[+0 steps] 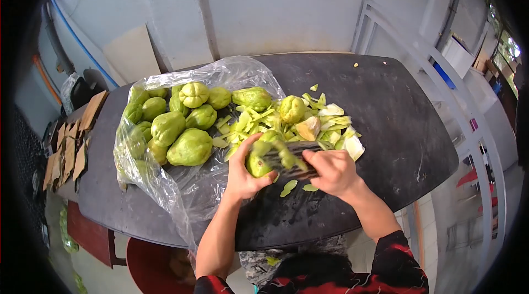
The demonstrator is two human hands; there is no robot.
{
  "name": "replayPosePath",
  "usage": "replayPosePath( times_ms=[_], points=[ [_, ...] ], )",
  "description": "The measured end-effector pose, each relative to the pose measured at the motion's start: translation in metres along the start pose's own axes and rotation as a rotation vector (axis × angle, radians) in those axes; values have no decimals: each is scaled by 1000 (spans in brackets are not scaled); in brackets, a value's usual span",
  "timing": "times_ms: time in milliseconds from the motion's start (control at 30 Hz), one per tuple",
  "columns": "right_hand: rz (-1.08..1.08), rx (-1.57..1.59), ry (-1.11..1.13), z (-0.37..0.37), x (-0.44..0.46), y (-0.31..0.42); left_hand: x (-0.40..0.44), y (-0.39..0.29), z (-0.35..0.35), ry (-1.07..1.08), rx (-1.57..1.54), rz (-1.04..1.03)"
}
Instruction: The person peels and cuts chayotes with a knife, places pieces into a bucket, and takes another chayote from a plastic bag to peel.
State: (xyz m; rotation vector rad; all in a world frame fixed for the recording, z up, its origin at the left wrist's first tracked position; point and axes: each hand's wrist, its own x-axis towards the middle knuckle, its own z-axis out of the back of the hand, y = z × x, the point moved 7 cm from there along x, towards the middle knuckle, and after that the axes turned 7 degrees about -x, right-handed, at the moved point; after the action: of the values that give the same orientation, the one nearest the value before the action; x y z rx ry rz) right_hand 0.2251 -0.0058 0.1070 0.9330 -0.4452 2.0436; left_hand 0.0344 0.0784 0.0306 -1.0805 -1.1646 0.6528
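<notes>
My left hand point(246, 171) is wrapped around a green chayote point(257, 166) above the near half of the dark table. My right hand point(332, 171) grips a knife point(295, 160), whose broad blade is smeared by motion against the chayote. A strip of peel shows at the blade. Just beyond my hands lies a heap of light green peelings point(250, 124), with a whole chayote point(292, 109) and a pale cut piece point(308, 128) on it. Small peel scraps point(289, 187) lie on the table below the knife.
A clear plastic bag point(160, 195) spreads over the table's left side, holding several whole chayotes point(190, 147). The dark table point(397, 123) has a rounded edge. A grey metal railing point(435, 54) stands at the right. A red tub point(149, 266) sits below the near edge.
</notes>
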Motion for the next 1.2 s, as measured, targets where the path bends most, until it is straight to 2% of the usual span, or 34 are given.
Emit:
replayPosePath(
  times_ms=[67, 133, 167, 333, 400, 433, 467, 567, 667, 733, 767, 800, 867, 933, 967, 1000, 1200],
  points=[
    [68, 34, 14, -2, 4, 13, 0, -7, -5, 34, -31, -34],
    [109, 18, 29, -2, 10, 22, -2, -19, -7, -58, 45, -67],
    [123, 2, 21, -2, 10, 23, -3, -18, -8, -55, -25, -85],
    [137, -8, -24, -6, 8, 22, -1, -7, 2, -67, 51, -130],
    [55, -46, -17, -9, 9, 5, 0, -15, -1, 1, -35, -155],
    [-32, -144, 112, -36, -4, -22, 1, -18, 0, -46, 63, -82],
    [-114, -112, 140, -34, -1, -37, 1, -20, 2, -47, 131, -111],
    [-140, -148, 118, -29, -9, -53, 3, -30, -3, -13, 111, -144],
    [-217, -102, 101, -23, -10, -52, 0, -23, -3, -18, 56, -42],
    [-236, -41, 85, -21, -10, -49, -2, 15, 0, -88, -458, 202],
    [-232, -37, 85, -19, -9, -46, -3, 22, -5, -32, -603, 228],
    [-281, 60, 48, -15, -9, -45, -4, 20, -4, -38, -601, 225],
    [-323, 190, -72, -2, -7, -37, -10, 32, -14, -162, -1192, 501],
    [-420, 289, -170, 6, -8, -36, -6, 28, -13, -155, -1197, 466],
    [-526, 236, -28, 3, -5, -42, -5, 27, -13, -197, -1164, 475],
    [-644, 341, 75, -6, -2, -49, -7, 27, -12, -236, -1133, 491],
    [-554, 302, 100, -15, -7, -35, -11, 38, -4, -384, -1084, 589]
  ],
)
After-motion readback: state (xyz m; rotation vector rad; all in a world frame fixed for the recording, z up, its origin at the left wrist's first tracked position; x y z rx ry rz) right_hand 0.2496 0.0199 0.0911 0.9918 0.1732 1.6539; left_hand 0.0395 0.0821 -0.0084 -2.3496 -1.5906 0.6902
